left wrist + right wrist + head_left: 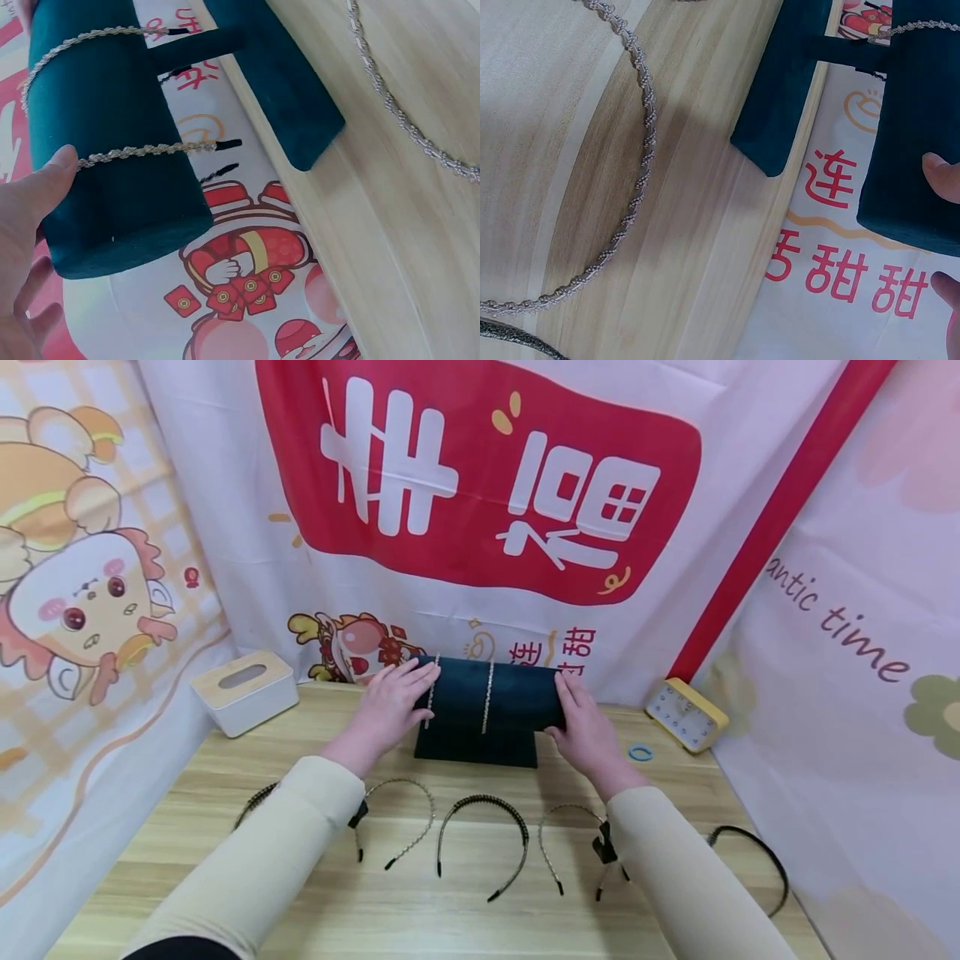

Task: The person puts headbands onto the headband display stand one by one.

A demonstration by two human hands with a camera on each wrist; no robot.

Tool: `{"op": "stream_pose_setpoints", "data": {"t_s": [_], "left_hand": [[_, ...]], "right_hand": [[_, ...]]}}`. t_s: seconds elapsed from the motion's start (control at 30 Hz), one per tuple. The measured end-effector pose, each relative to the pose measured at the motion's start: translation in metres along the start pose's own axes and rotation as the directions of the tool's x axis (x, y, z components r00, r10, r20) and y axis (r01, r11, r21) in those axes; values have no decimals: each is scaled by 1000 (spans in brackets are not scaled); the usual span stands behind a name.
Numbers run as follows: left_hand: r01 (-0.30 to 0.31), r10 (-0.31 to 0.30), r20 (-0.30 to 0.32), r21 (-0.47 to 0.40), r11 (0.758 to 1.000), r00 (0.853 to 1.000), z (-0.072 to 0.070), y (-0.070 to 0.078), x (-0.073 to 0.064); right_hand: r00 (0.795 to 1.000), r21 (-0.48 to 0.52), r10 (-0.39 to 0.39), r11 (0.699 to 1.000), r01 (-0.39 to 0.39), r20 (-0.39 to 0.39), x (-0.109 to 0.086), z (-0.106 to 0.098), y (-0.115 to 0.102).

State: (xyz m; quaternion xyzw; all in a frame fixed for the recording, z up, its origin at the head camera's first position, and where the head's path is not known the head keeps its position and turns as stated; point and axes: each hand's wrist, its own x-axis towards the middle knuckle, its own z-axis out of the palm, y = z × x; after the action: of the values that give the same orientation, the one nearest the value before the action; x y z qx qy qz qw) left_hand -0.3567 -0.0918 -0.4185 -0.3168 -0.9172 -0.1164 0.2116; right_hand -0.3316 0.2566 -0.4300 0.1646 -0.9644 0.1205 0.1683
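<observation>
A dark green padded headband stand lies crosswise at the back of the table, its roll raised on a flat base. Two braided, beaded headbands circle the roll: one near its left end, another about the middle. My left hand grips the roll's left end, fingers over the top and thumb in front, thumb tip right at the left headband. At the opposite end my right hand holds the roll between thumb and fingers; its thumb presses the green cloth.
Several headbands lie in a row in front, including a dark beaded one and two braided ones with black bows. At the back stand a tissue box, a yellow clock and a blue ring. Printed cloth hangs behind.
</observation>
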Motion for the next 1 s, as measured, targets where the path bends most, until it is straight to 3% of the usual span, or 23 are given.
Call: {"op": "stream_pose_setpoints", "data": {"t_s": [0.2,0.73,1.0], "left_hand": [[-44,44,-5,41,998,999,6,3,4],[-35,36,-9,65,997,999,18,42,25],[-38,40,-38,56,998,998,23,45,30]], "right_hand": [[1000,-3,11,1000,-11,5,-1,1,1],[1000,-1,10,1000,-10,3,-1,2,-1],[1000,6,14,1000,-14,7,0,1,-1]]}}
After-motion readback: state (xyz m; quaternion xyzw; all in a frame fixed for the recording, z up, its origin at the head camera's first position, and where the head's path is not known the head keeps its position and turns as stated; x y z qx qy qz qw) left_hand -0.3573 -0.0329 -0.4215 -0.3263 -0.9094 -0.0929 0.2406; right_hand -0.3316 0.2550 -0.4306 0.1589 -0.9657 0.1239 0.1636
